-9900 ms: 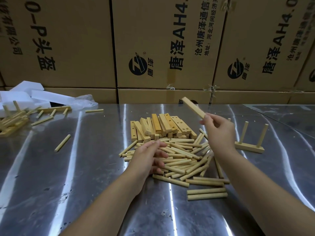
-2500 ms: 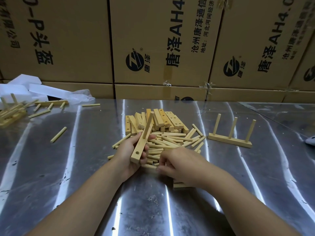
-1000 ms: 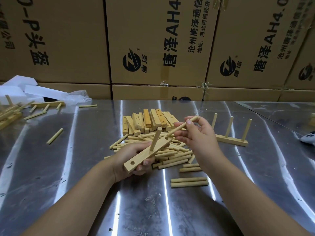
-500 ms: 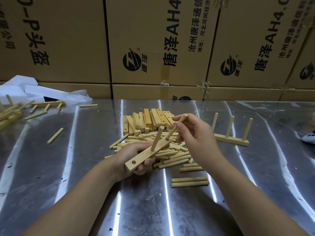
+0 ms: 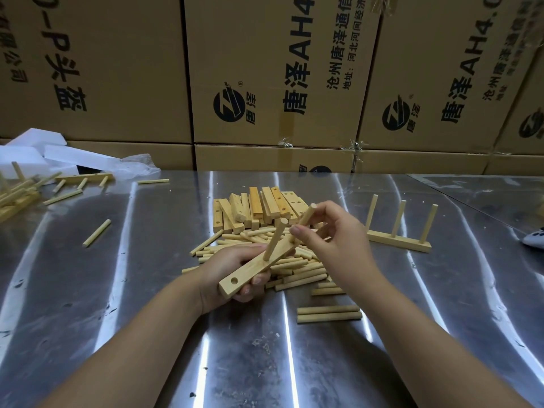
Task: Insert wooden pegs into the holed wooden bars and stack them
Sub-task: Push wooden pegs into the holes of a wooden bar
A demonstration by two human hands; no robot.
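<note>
left hand (image 5: 229,272) grips a holed bar (image 5: 256,267) from below, tilted, above the worktop (image 5: 132,304). one peg (image 5: 274,240) stands in the bar's middle hole, and the hole at its near end shows bare. right hand (image 5: 335,240) pinches a second peg (image 5: 306,214) at the bar's far end; can't tell if it's seated. under the hands is a peg pile (image 5: 297,265), with stacked bars (image 5: 259,206) behind it. three-peg bar (image 5: 399,241) stands to the right, pegs upright. two pegs (image 5: 328,313) lie side by side near the right forearm. cardboard boxes (image 5: 265,69) at back.

One held bar (image 5: 253,269), two pegs (image 5: 275,240); one standing bar (image 5: 397,242), three pegs (image 5: 399,218).
</note>
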